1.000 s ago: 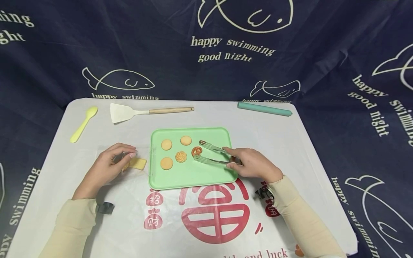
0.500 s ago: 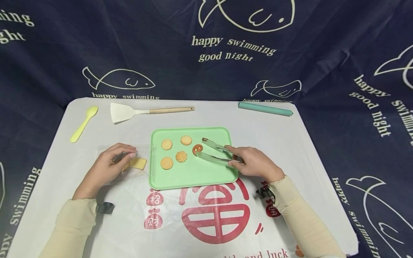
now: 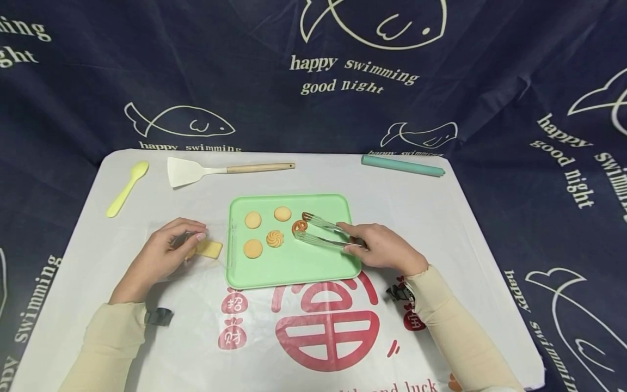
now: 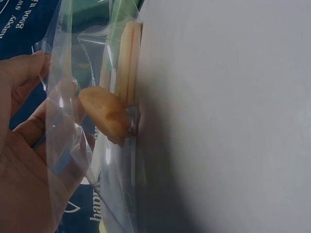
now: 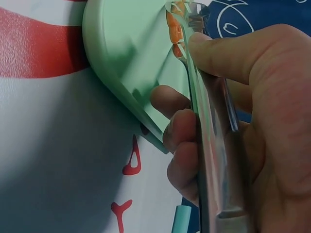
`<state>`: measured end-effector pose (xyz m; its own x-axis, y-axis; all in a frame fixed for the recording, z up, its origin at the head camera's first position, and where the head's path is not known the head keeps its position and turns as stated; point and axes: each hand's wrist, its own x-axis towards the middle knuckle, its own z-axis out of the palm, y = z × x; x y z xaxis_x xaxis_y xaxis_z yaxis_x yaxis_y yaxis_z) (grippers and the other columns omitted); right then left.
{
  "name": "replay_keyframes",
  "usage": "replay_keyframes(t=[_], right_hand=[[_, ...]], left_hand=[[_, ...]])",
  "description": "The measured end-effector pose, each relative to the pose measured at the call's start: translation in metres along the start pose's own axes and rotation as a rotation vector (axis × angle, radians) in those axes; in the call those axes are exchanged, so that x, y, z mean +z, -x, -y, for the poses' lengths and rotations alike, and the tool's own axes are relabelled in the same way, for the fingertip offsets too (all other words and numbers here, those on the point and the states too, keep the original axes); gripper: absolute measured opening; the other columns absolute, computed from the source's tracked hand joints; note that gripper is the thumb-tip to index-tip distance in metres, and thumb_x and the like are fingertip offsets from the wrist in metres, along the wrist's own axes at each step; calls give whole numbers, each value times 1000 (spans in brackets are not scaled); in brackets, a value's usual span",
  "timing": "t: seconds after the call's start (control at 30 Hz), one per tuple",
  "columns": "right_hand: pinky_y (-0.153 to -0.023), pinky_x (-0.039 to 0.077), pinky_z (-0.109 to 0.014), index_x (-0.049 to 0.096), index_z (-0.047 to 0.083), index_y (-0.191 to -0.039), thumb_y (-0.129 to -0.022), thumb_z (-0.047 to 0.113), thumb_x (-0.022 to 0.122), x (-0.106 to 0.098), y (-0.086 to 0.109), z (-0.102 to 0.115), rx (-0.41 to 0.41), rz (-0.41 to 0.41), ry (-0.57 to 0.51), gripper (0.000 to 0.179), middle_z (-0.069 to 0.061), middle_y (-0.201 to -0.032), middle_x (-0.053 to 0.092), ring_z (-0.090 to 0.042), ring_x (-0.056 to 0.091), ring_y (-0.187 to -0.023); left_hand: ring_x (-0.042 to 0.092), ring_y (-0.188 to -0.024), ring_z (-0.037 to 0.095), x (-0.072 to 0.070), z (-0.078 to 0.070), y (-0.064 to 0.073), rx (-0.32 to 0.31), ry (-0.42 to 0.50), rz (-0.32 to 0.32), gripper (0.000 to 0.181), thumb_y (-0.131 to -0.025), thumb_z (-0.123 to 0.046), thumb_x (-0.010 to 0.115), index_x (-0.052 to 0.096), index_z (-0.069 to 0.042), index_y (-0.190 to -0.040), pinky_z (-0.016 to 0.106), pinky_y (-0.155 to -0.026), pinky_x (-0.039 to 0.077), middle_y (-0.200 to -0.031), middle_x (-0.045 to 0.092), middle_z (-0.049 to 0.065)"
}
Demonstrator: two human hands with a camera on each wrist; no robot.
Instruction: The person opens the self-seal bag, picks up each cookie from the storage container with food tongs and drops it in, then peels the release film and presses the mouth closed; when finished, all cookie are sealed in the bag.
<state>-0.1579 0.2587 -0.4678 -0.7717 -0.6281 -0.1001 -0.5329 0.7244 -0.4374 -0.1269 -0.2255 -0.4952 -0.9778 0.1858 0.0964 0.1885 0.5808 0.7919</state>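
My left hand (image 3: pixel 164 253) pinches the edge of a clear plastic bag (image 4: pixel 116 179) left of the tray. Inside the bag lie a rectangular biscuit (image 3: pixel 210 249) and a rounded cookie (image 4: pixel 104 109). With the right hand (image 3: pixel 387 247) I grip metal tongs (image 3: pixel 320 241), thumb on one side and fingers curled on the other. Their arms are spread around a brown pretzel-shaped cookie (image 3: pixel 299 227) on the green tray (image 3: pixel 313 272); whether they touch it I cannot tell. A swirl cookie (image 3: pixel 275 238) and round cookies (image 3: pixel 252 220) lie to its left.
Behind the tray lie a yellow spoon (image 3: pixel 126 189), a white spatula (image 3: pixel 188 172) with a wooden handle and a teal rod (image 3: pixel 403 165). The white cloth (image 3: pixel 196 337) has red print. A dark blue curtain (image 3: pixel 274 125) rises behind the table.
The tongs drew slightly right, then came back left around the pretzel-shaped cookie. That cookie has shifted a little towards the back. My left hand and the bag stay put.
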Motion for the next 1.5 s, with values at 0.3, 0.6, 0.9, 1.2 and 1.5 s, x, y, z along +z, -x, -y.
replay_keyframes(t=[0.3, 0.6, 0.9, 1.2, 1.5], right_hand=[[-69, 46, -30, 53, 9, -147, -99, 28, 69, 0, 0, 0, -27, -5, -11, 55, 4, -88, 62, -13, 52, -74], [-71, 46, -30, 53, 8, -147, -99, 27, 70, -1, 3, 3, -32, -21, -9, 55, 0, -99, 66, -13, 54, -78], [-72, 46, -31, 54, 8, -147, -99, 27, 69, -1, 5, 7, -37, -32, -14, 54, -3, -107, 68, -15, 55, -82], [-69, 47, -30, 54, 8, -147, -99, 25, 70, 1, 5, 7, -30, -39, -27, 53, 2, -96, 65, -13, 52, -74], [-59, 48, -28, 54, 9, -147, -96, 28, 73, 6, 2, 12, -24, -12, -48, 58, 10, -83, 60, -7, 47, -63]], left_hand=[[58, -118, 21, 0, 0, -1, 22, -6, -5, 21, -100, -26, 68, 74, -9, -110, 51, -110, 41, -117, 68, -1], [57, -118, 19, -1, 0, -2, 32, -10, -3, 20, -100, -26, 69, 75, -9, -110, 50, -108, 42, -117, 67, -3], [58, -120, 25, -1, 0, 0, 20, 3, 2, 22, -100, -27, 68, 74, -9, -110, 55, -110, 39, -119, 67, 0], [58, -121, 26, 0, 1, 1, 14, 6, 5, 21, -100, -26, 68, 74, -9, -111, 56, -111, 39, -120, 67, 1], [57, -122, 28, 1, 0, 0, -1, 5, 11, 23, -101, -28, 67, 74, -9, -112, 57, -111, 38, -120, 67, 2]])
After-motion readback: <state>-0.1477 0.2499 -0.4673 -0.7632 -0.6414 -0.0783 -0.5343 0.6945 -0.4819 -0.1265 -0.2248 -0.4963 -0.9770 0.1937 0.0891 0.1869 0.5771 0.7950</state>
